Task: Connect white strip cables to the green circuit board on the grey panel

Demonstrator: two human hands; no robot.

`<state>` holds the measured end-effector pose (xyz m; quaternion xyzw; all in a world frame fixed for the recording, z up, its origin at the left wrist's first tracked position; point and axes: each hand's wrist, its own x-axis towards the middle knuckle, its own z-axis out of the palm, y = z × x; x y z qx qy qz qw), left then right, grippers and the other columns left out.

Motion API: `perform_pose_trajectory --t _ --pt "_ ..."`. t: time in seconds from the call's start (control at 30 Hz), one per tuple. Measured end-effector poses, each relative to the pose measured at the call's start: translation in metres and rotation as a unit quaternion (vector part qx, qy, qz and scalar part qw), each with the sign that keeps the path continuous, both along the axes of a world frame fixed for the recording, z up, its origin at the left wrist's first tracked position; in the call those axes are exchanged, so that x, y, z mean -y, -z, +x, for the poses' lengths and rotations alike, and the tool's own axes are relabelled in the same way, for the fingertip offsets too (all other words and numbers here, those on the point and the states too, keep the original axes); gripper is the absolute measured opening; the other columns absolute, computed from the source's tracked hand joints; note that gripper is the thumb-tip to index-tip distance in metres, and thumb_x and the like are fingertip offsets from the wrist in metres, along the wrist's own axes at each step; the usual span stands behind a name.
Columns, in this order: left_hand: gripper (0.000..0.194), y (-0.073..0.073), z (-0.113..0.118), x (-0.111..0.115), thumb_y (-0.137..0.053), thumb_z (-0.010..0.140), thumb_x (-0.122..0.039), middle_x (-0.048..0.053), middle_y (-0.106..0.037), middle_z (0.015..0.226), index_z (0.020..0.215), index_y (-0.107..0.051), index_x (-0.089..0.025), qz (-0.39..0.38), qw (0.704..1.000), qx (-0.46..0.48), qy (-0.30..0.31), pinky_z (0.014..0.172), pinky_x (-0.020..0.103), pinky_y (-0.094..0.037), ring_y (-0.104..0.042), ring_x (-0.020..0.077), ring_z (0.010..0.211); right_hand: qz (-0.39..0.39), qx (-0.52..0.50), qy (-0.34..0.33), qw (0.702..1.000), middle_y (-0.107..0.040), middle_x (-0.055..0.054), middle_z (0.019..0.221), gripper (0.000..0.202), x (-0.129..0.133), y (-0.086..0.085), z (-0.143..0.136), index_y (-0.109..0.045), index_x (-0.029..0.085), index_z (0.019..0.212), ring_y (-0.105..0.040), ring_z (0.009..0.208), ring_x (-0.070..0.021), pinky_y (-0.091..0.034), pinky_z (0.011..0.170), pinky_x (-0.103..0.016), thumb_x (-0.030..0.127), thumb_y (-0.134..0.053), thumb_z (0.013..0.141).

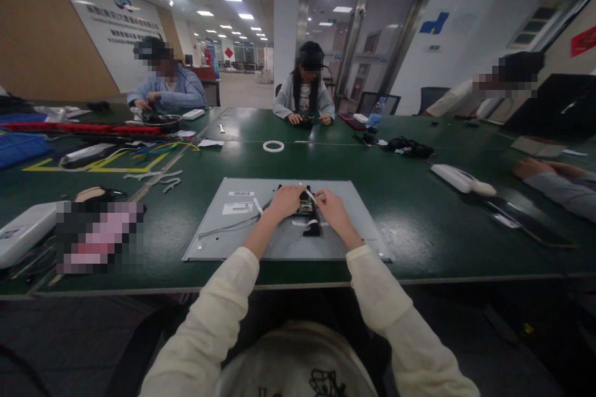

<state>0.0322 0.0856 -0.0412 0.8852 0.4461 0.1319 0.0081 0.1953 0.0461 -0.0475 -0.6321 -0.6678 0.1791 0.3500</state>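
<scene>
A flat grey panel [344,248] lies on the green table in front of me, with two labels on its upper left. At its middle sits a small dark circuit board [306,205] beside a black bracket [311,229]. My left hand [287,200] rests over the left side of the board, its fingers close together; what is under them is hidden. My right hand [331,208] pinches the end of a white strip [308,193] that slants over the board. Grey cables [233,226] run left across the panel, and a short white strip [257,205] stands up near my left wrist.
A white tape ring [273,146] lies beyond the panel on the green table [186,273]. White devices and cables are at the left; a white device [454,178] and dark slab [531,223] are at the right. Several people sit around the table.
</scene>
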Motion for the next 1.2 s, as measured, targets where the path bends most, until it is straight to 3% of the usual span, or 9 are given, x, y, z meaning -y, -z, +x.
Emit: perform_pose_trajectory --t 0.13,0.27,0.57,0.77,0.97,1.2 --pt "0.046 0.001 0.001 0.000 -0.034 0.083 -0.007 0.012 -0.053 0.129 0.127 -0.045 -0.012 0.000 1.000 0.002 -0.010 0.099 0.032 -0.035 -0.050 0.0189 0.117 0.021 -0.110 -0.013 0.994 -0.060 0.001 0.065 0.017 -0.003 -0.004 -0.004 -0.059 0.017 0.086 -0.053 0.056 -0.0108 -0.039 0.057 -0.022 0.023 -0.046 0.076" --pt "0.055 0.004 0.002 0.000 -0.032 0.080 -0.006 0.016 -0.034 0.143 0.135 -0.031 -0.005 0.009 1.000 0.009 -0.026 0.100 0.033 -0.036 -0.040 0.0209 0.127 0.005 -0.253 -0.018 0.967 -0.058 0.001 0.064 0.023 -0.010 -0.004 -0.010 -0.056 0.017 0.086 -0.050 0.052 -0.0092 -0.040 0.051 -0.021 0.034 -0.049 0.072" --pt "0.063 0.004 0.005 0.001 -0.033 0.079 -0.011 0.022 -0.016 0.148 0.140 -0.018 -0.003 0.007 0.996 0.036 -0.077 0.090 0.034 -0.044 -0.045 0.0264 0.123 0.016 -0.334 -0.031 0.942 -0.059 -0.001 0.069 0.030 -0.011 -0.010 -0.014 -0.054 0.017 0.088 -0.053 0.058 -0.0093 -0.044 0.054 -0.020 0.041 -0.054 0.070" --pt "0.065 0.001 0.005 0.004 -0.034 0.079 -0.008 0.022 -0.015 0.148 0.141 -0.016 -0.005 0.014 0.995 0.057 -0.079 0.097 0.035 -0.039 -0.039 0.0249 0.127 -0.013 -0.243 -0.013 0.970 -0.060 0.000 0.069 0.024 -0.011 -0.002 -0.011 -0.056 0.016 0.087 -0.052 0.054 -0.0087 -0.043 0.052 -0.020 0.033 -0.048 0.073" --pt "0.048 0.002 0.004 0.000 -0.034 0.082 -0.007 0.015 -0.051 0.129 0.130 -0.041 -0.009 -0.006 0.999 0.036 -0.036 0.101 0.033 -0.035 -0.046 0.0191 0.120 -0.015 -0.106 0.017 0.994 -0.060 0.002 0.062 0.015 -0.004 0.000 -0.005 -0.060 0.017 0.083 -0.054 0.056 -0.0102 -0.041 0.058 -0.022 0.022 -0.048 0.074" --pt "0.045 -0.001 0.001 0.002 -0.036 0.081 -0.007 0.009 -0.058 0.122 0.123 -0.050 -0.015 -0.001 1.000 0.014 0.000 0.098 0.030 -0.037 -0.051 0.0176 0.114 -0.020 -0.029 0.023 0.999 -0.063 0.000 0.068 0.015 -0.001 -0.003 -0.005 -0.060 0.017 0.086 -0.057 0.066 -0.0129 -0.040 0.064 -0.022 0.018 -0.049 0.077"
